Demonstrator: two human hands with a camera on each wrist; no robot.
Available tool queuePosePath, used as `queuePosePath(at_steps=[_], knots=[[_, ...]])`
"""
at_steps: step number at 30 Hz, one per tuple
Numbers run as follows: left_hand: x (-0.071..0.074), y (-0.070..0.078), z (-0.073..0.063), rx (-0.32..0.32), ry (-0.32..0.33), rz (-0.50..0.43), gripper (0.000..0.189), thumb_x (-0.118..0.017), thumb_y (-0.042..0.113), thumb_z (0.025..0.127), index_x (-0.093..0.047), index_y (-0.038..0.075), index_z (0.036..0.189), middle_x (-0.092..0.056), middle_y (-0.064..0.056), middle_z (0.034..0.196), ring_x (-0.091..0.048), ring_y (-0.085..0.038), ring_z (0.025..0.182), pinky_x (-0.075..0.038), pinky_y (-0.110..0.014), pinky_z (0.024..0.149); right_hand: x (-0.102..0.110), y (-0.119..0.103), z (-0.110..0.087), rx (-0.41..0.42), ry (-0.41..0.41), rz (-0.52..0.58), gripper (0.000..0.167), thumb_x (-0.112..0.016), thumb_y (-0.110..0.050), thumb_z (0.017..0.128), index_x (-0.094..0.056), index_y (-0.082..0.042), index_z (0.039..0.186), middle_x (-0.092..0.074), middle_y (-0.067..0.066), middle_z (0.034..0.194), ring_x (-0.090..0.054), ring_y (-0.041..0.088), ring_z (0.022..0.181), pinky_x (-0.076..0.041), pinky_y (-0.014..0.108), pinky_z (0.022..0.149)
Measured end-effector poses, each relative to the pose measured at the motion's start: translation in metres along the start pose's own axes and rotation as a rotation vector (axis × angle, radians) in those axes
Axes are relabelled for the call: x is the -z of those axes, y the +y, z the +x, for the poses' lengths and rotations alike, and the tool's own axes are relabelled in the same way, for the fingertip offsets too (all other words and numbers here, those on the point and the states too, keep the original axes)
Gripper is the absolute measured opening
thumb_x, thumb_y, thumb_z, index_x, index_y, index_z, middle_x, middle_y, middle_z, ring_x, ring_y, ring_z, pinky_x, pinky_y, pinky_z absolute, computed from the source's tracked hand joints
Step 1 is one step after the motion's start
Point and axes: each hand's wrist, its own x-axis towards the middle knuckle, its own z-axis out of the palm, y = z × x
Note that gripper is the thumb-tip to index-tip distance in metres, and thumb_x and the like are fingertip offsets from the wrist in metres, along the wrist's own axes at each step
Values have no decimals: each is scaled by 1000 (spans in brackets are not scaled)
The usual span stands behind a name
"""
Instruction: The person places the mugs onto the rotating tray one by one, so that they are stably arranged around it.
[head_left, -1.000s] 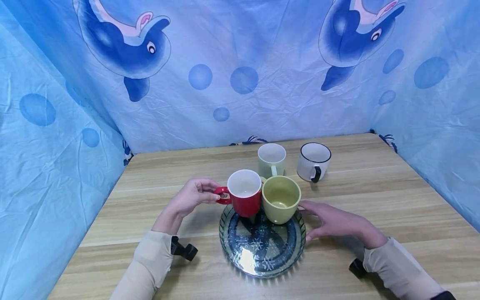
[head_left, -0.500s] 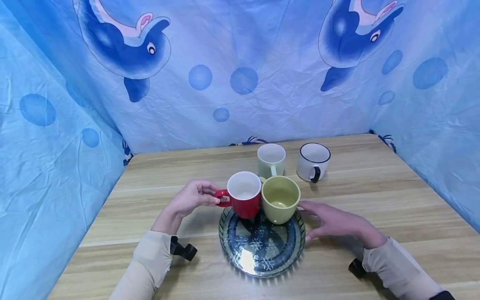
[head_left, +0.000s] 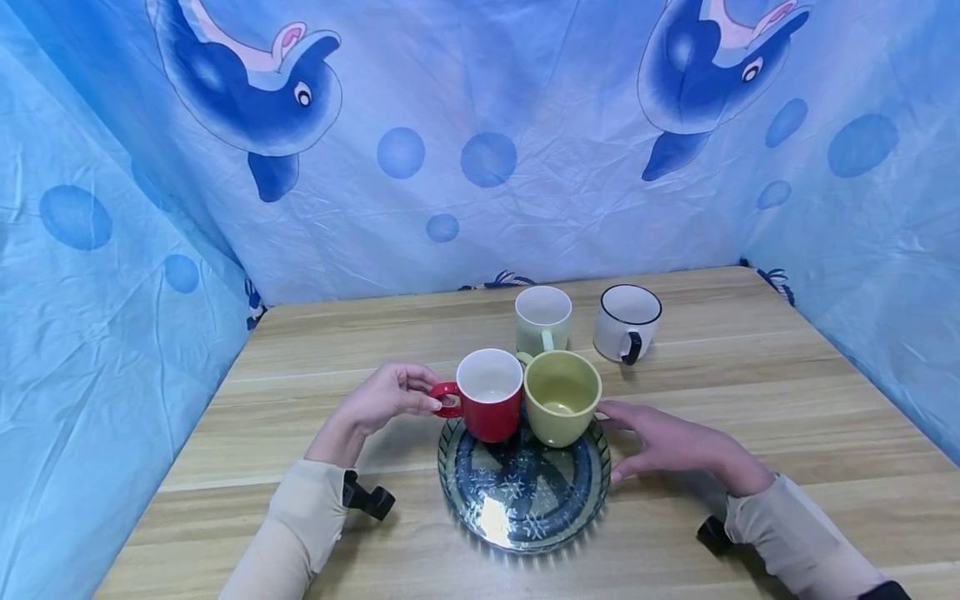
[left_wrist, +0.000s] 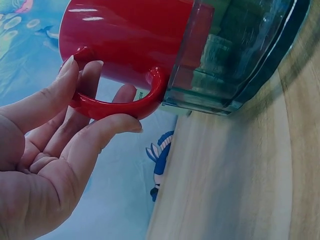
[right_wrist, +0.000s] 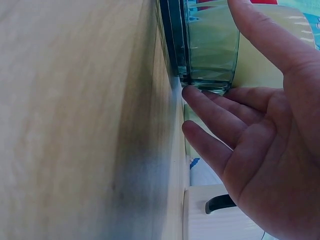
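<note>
My left hand (head_left: 386,397) holds the red mug (head_left: 491,412) by its handle, fingers and thumb curled around the loop in the left wrist view. This mug, white inside, is at the back left of a round clear glass dish (head_left: 525,533) with a dark base and snowflake pattern. Beside it in the dish is a yellow-green mug (head_left: 558,421). My right hand (head_left: 667,442) rests at the dish's right side, fingers loosely extended. From the right wrist view, its fingertips (right_wrist: 192,95) lie along the glass wall, close to the yellow-green mug.
Behind the dish stands a pale green mug (head_left: 542,321), its handle facing forward. A white mug (head_left: 626,325) with a black rim and handle is to its right. Blue dolphin-print cloth (head_left: 487,225) surrounds the wooden table (head_left: 750,350) at the back and sides.
The red mug has sunk slightly lower and nearer in the dish, with my left hand following on its handle. My right hand and the yellow-green mug have stayed put.
</note>
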Motion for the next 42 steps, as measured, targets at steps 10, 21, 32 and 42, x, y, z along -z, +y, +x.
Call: queuePosePath(at_steps=[10,21,32,42], knots=[[1,6,-4,28,-16,30,30,-65,-5,85,-56,-18,111,-73,-1,90,-71,-11,82,-58,-44,84,-1,-1,0,21,5,-9,101,-79,-46,72,-29,-9,152,-38,12,154,-47,31,134,-35,52,111],[-6,5,1,28,-2,30,25,-67,-4,85,-57,-15,106,-73,-1,87,-70,-11,81,-58,-47,82,0,-3,-1,-5,8,-9,102,-79,-48,71,-29,-9,151,-38,10,154,-47,29,135,-34,51,112],[-11,5,1,31,-5,66,20,-70,-5,82,-60,-12,98,-70,3,81,-68,-11,76,-61,-34,74,-2,1,-2,59,29,-70,98,-75,-53,73,-33,-6,149,-44,14,149,-45,34,135,-34,54,111],[-15,3,3,10,-48,117,25,-74,-3,79,-62,-12,100,-73,-3,82,-68,-11,76,-60,-31,75,-2,1,-2,57,30,-58,96,-75,-51,74,-35,-4,147,-47,14,146,-50,32,131,-36,53,110]])
